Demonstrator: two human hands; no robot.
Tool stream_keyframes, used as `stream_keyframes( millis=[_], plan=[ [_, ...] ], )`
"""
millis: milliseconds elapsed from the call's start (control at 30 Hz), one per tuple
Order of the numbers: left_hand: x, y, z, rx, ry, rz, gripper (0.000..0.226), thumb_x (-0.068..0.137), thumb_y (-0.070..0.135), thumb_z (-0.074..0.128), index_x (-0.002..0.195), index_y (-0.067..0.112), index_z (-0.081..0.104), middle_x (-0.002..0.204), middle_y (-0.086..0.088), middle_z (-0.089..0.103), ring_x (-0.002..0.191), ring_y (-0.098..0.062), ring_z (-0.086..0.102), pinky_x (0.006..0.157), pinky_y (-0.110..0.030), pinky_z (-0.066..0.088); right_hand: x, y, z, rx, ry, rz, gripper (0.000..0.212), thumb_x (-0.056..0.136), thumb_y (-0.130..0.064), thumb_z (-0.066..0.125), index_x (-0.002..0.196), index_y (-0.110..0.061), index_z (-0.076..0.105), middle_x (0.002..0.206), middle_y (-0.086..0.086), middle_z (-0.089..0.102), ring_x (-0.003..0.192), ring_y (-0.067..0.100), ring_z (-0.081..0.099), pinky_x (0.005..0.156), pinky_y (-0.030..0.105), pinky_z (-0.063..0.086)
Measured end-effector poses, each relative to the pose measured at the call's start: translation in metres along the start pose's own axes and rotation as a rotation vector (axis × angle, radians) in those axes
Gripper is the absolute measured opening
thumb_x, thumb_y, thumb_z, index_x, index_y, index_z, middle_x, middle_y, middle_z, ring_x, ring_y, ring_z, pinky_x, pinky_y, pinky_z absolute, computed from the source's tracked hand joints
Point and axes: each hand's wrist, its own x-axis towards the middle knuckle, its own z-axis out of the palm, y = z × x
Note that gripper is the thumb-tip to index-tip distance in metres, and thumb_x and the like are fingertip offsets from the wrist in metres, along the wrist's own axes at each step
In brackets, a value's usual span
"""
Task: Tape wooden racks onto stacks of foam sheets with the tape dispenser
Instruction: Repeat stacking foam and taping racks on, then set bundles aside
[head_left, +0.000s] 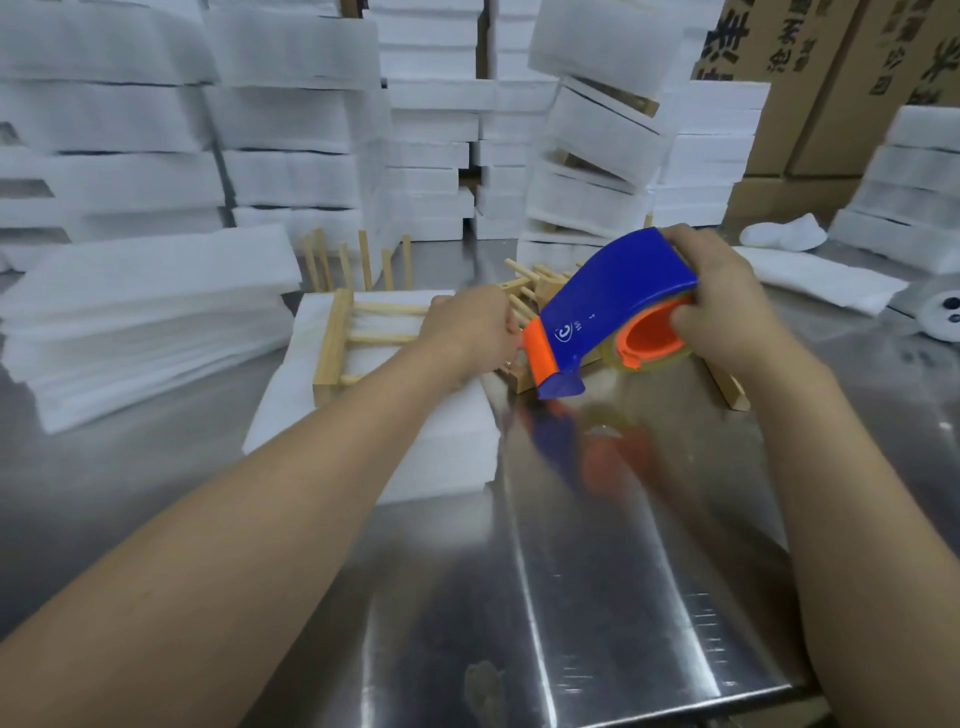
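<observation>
A blue and orange tape dispenser (608, 306) with a clear tape roll hangs above the steel table, gripped by my right hand (727, 306) around its back and core. My left hand (467, 327) is at the dispenser's orange front edge, fingers curled as if pinching the tape end; the tape itself is too faint to make out. Under my left hand lies a wooden rack (358, 338) on a stack of white foam sheets (415, 436). Another wooden rack (535, 291) lies behind the dispenser, partly hidden.
A loose pile of foam sheets (145, 322) sits at the left. Tall stacks of foam bundles (431, 130) and cardboard boxes (831, 78) line the back. Upright wooden pegs (363, 260) stand behind the stack. The steel table (597, 571) stretches to the near edge.
</observation>
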Motion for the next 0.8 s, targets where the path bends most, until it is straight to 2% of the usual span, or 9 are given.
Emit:
stream_keyframes(
  millis=[100, 167, 333, 400, 467, 533, 600, 700, 800],
  plan=[
    [0.000, -0.001, -0.003, -0.219, 0.040, -0.007, 0.017, 0.088, 0.019, 0.062, 0.074, 0.018, 0.071, 0.082, 0.002, 0.071, 0.092, -0.021, 0.065, 0.086, -0.033, 0.049, -0.001, -0.005, 0.001, -0.045, 0.045, -0.005, 0.068, 0.067, 0.019, 0.051, 0.128, -0.011, 0.051, 0.115, 0.016, 0.049, 0.101, 0.025, 0.048, 0.074, 0.021, 0.030],
    [0.000, -0.002, -0.003, -0.291, 0.041, -0.005, 0.019, 0.089, 0.019, 0.062, 0.071, 0.023, 0.068, 0.081, 0.004, 0.071, 0.094, -0.020, 0.066, 0.089, -0.034, 0.050, -0.001, -0.002, -0.002, -0.015, 0.094, 0.057, 0.065, 0.069, 0.017, 0.055, 0.127, -0.013, 0.051, 0.119, 0.013, 0.050, 0.105, 0.025, 0.049, 0.076, 0.025, 0.034],
    [0.001, -0.001, -0.001, -0.221, -0.037, -0.047, 0.015, 0.095, 0.031, 0.050, 0.095, 0.027, 0.064, 0.101, 0.009, 0.071, 0.105, -0.013, 0.060, 0.105, -0.035, 0.036, -0.004, 0.030, -0.026, 0.222, 0.347, 0.574, 0.040, 0.075, -0.007, 0.053, 0.114, -0.017, 0.058, 0.098, 0.005, 0.057, 0.091, 0.025, 0.052, 0.072, 0.031, 0.039],
    [0.000, 0.001, -0.002, -0.205, -0.061, -0.062, 0.021, 0.096, 0.031, 0.041, 0.097, 0.030, 0.061, 0.099, 0.015, 0.069, 0.105, -0.009, 0.057, 0.105, -0.032, 0.031, -0.008, 0.039, -0.033, 0.419, 0.311, 0.773, 0.032, 0.072, -0.019, 0.055, 0.103, -0.014, 0.060, 0.091, 0.009, 0.057, 0.086, 0.030, 0.057, 0.069, 0.037, 0.049],
    [-0.003, 0.004, -0.003, -0.188, -0.077, -0.050, 0.028, 0.099, 0.033, 0.032, 0.099, 0.030, 0.059, 0.102, 0.012, 0.067, 0.106, -0.011, 0.054, 0.106, -0.034, 0.027, -0.011, 0.043, -0.033, 0.562, 0.201, 0.906, 0.028, 0.080, -0.025, 0.060, 0.104, -0.012, 0.060, 0.093, 0.012, 0.058, 0.082, 0.033, 0.062, 0.060, 0.048, 0.058],
    [-0.005, 0.007, -0.005, -0.166, -0.080, -0.038, 0.036, 0.101, 0.035, 0.023, 0.106, 0.029, 0.058, 0.106, 0.009, 0.067, 0.108, -0.014, 0.052, 0.109, -0.036, 0.024, -0.012, 0.042, -0.026, 0.648, 0.090, 0.963, 0.019, 0.090, -0.028, 0.060, 0.101, -0.012, 0.059, 0.090, 0.010, 0.060, 0.075, 0.028, 0.063, 0.041, 0.043, 0.055],
    [-0.006, 0.008, -0.007, -0.166, -0.085, -0.032, 0.042, 0.103, 0.038, 0.017, 0.112, 0.027, 0.056, 0.106, 0.010, 0.066, 0.106, -0.014, 0.049, 0.111, -0.038, 0.021, -0.011, 0.039, -0.019, 0.702, 0.052, 0.983, 0.025, 0.091, -0.035, 0.061, 0.104, -0.014, 0.056, 0.090, 0.007, 0.060, 0.076, 0.024, 0.062, 0.037, 0.037, 0.053],
    [-0.009, 0.010, -0.008, -0.189, -0.100, -0.049, 0.050, 0.103, 0.041, 0.010, 0.113, 0.026, 0.056, 0.103, 0.010, 0.064, 0.098, -0.014, 0.041, 0.110, -0.036, 0.019, -0.005, 0.041, -0.015, 0.503, 0.080, 0.990, 0.047, 0.086, -0.052, 0.060, 0.111, -0.013, 0.053, 0.106, 0.008, 0.058, 0.090, 0.028, 0.060, 0.050, 0.036, 0.055],
    [-0.012, 0.012, -0.009, -0.185, -0.128, -0.068, 0.055, 0.103, 0.044, 0.005, 0.126, 0.030, 0.052, 0.110, 0.007, 0.063, 0.106, -0.015, 0.037, 0.113, -0.038, 0.016, -0.007, 0.048, -0.014, -0.059, 0.123, 0.903, 0.066, 0.089, -0.052, 0.049, 0.129, 0.001, 0.049, 0.134, 0.024, 0.049, 0.122, 0.041, 0.046, 0.096, 0.046, 0.044]
  ],
)
